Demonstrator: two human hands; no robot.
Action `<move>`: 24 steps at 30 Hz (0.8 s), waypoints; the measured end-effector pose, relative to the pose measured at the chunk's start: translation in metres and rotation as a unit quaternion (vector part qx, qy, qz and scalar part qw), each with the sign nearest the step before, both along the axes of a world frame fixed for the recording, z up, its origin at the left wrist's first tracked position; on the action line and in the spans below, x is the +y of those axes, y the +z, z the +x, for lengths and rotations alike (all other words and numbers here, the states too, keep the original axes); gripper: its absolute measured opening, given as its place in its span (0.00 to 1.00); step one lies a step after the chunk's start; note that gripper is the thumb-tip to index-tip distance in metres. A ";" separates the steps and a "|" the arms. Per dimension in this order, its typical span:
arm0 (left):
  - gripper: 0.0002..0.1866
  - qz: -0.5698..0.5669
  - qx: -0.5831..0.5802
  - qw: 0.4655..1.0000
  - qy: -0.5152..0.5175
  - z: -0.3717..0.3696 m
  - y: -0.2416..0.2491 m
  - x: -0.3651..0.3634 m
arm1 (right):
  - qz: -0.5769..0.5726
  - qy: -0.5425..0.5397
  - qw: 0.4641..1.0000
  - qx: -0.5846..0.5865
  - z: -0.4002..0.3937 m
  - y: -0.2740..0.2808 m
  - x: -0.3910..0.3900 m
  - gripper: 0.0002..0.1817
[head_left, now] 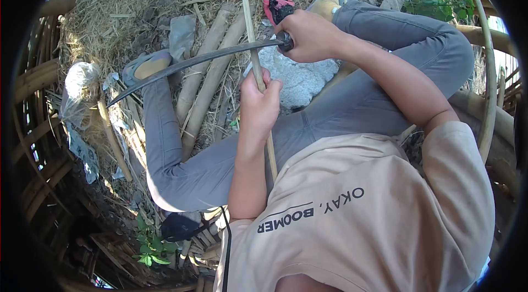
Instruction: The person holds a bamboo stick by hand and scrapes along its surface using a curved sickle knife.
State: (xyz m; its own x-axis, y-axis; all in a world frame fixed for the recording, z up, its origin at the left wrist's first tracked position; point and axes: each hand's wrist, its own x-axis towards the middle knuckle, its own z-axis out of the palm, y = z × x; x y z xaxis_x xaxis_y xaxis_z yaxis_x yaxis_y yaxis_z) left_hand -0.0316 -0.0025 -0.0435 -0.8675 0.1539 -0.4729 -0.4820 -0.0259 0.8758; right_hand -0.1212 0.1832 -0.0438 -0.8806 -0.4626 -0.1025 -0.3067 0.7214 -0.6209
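My left hand point(261, 98) is closed around a long thin bamboo strip point(248, 14), thumb along its side. The strip's upper end points away from me, and its lower end point(271, 160) reaches down to my shirt. In my right hand point(311, 34) is the dark handle of a sickle point(203, 58), fingers wrapped round it. Its long curved blade extends left and crosses the strip just above my left hand. A pink and black bundle point(278, 7) shows just beyond my right hand. Below both hands, between my legs, lies a pale rough stone point(300, 80).
Bamboo poles point(206, 66) lie on the straw-covered ground point(118, 22) left of the stone. A stuffed clear plastic bag point(81, 91) sits at far left. Bamboo framework point(41, 132) curves around the left side, and more poles point(487, 105) stand at right. My bent legs flank the work.
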 end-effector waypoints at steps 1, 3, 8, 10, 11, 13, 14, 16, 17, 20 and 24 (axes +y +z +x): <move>0.10 0.006 0.003 1.000 -0.004 0.000 -0.001 0.001 | -0.014 0.004 1.000 -0.004 0.002 -0.001 -0.002 0.09; 0.10 0.001 -0.001 1.000 -0.008 0.000 -0.002 0.001 | -0.039 0.011 0.999 -0.011 0.006 -0.002 -0.003 0.09; 0.10 -0.019 -0.013 1.000 -0.012 -0.001 -0.004 0.002 | 0.014 -0.014 0.999 -0.041 0.008 -0.001 -0.009 0.11; 0.10 -0.034 -0.018 0.999 -0.014 0.003 -0.002 0.004 | 0.036 -0.027 0.999 0.002 0.008 -0.003 -0.007 0.13; 0.10 -0.028 -0.018 0.999 -0.016 0.004 -0.002 0.005 | 0.032 -0.027 0.998 0.039 0.008 -0.009 -0.005 0.14; 0.10 -0.016 -0.016 1.000 -0.021 0.005 0.000 0.006 | 0.052 -0.032 0.997 0.049 0.007 -0.010 -0.004 0.16; 0.10 -0.014 -0.015 1.000 -0.020 0.006 -0.001 0.006 | 0.075 -0.035 0.996 0.020 0.005 -0.009 -0.006 0.17; 0.11 -0.010 -0.009 1.000 -0.016 0.006 -0.002 0.005 | 0.096 -0.028 0.995 -0.011 0.005 -0.006 -0.007 0.19; 0.11 -0.016 -0.012 1.000 -0.018 0.007 -0.001 0.004 | 0.093 -0.022 0.995 -0.011 0.007 -0.004 -0.007 0.20; 0.11 -0.024 -0.007 1.000 -0.009 0.008 0.007 0.008 | 0.109 -0.047 0.992 0.040 -0.010 0.003 0.003 0.21; 0.09 -0.031 0.002 0.999 -0.025 0.012 0.009 0.011 | 0.112 -0.157 0.976 0.099 -0.035 -0.011 0.042 0.20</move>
